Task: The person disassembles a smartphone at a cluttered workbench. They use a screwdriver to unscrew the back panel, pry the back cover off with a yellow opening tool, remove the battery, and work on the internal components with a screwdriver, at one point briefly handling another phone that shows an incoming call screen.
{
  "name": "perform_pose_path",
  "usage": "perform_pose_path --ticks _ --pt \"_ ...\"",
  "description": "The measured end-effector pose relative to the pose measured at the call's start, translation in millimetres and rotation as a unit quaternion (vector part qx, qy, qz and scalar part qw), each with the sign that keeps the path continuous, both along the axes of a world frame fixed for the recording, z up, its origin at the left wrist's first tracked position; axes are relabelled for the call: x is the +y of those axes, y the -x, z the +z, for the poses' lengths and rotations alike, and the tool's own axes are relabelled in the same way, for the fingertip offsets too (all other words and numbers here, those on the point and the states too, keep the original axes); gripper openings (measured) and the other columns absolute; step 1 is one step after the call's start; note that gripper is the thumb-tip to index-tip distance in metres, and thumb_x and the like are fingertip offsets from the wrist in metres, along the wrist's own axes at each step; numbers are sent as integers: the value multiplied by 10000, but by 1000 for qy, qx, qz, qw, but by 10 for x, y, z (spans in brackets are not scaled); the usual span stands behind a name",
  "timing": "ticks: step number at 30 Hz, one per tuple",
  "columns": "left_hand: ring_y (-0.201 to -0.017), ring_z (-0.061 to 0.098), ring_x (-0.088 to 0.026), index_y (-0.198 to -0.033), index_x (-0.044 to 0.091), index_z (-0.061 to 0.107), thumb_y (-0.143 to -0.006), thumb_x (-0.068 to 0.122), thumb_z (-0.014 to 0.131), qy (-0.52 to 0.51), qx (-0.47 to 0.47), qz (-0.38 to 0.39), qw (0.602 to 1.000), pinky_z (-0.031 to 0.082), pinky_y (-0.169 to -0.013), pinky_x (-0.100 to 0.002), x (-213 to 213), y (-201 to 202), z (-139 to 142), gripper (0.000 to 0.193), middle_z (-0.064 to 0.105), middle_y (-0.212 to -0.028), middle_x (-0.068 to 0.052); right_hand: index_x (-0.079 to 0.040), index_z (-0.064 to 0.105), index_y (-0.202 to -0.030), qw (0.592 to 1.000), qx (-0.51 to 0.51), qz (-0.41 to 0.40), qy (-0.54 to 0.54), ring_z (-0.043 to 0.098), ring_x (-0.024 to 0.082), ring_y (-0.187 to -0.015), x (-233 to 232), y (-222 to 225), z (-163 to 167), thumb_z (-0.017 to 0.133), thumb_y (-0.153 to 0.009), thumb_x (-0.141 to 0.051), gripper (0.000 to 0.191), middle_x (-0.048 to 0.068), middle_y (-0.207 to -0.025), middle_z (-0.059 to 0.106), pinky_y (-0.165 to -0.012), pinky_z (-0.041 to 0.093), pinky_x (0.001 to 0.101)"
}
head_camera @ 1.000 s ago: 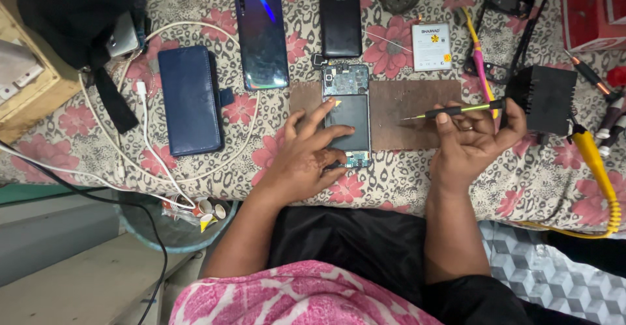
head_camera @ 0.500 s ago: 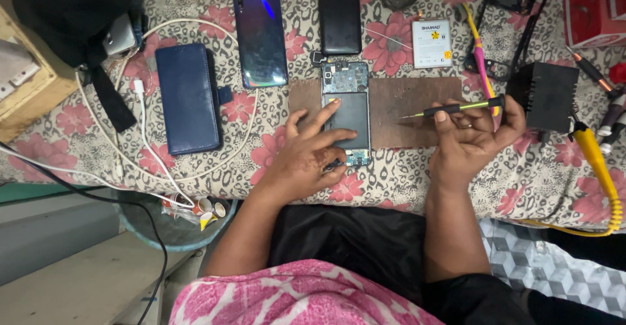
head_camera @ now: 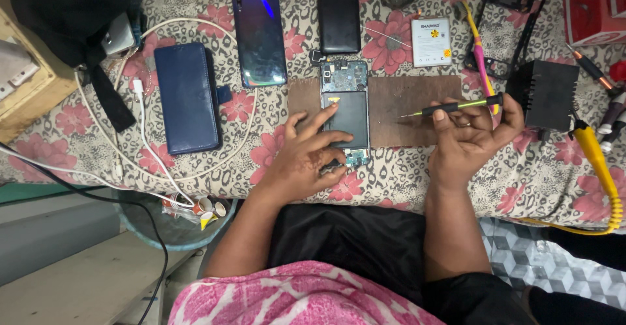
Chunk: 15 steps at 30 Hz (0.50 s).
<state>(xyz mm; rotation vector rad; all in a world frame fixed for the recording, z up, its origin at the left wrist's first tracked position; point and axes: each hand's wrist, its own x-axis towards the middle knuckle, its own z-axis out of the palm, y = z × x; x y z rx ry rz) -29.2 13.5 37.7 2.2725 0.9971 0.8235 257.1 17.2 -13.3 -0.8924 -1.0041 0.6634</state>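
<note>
Still, I see little change: my left hand (head_camera: 303, 159) stays spread flat on the opened phone (head_camera: 346, 111), my right hand (head_camera: 468, 139) keeps gripping the screwdriver (head_camera: 453, 107), tip raised.

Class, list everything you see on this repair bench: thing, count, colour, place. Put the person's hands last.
opened phone: one, dark, centre on the brown board
intact phones: two, glossy blue-black and black, at the top
wallet case: one, navy, left
battery: one, white, upper right
white cable: one, left
black box: one, right
screwdriver: one, black and green, in the right hand
left hand: pressing the opened phone
right hand: fingers gripping the screwdriver
</note>
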Motion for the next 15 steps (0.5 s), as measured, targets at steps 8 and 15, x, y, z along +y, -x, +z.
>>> perform_pose_path --ticks 8,15 --pt "-1522 350 -252 -797 126 720 -814 257 794 3 12 5 1000 175 -1207 -581 0 0 26 151 653 -1324 45 -145 260 -1522 1000 -1 5 -2 667 190 -1103 2 -11 -25 766 -1067 152 742 108 -1177 656 -1035 596 379" --pt "-1510 357 -282 -861 111 735 -830 267 768 -23 12 8 1000 199 -1192 -582 -9 2 13 162 642 -1317 13 -148 257 -1523 1000 11 13 -4 676 209 -1089 -8 10 -22 778 -1056 144 759 124 -1192 670 -1024 609 395"
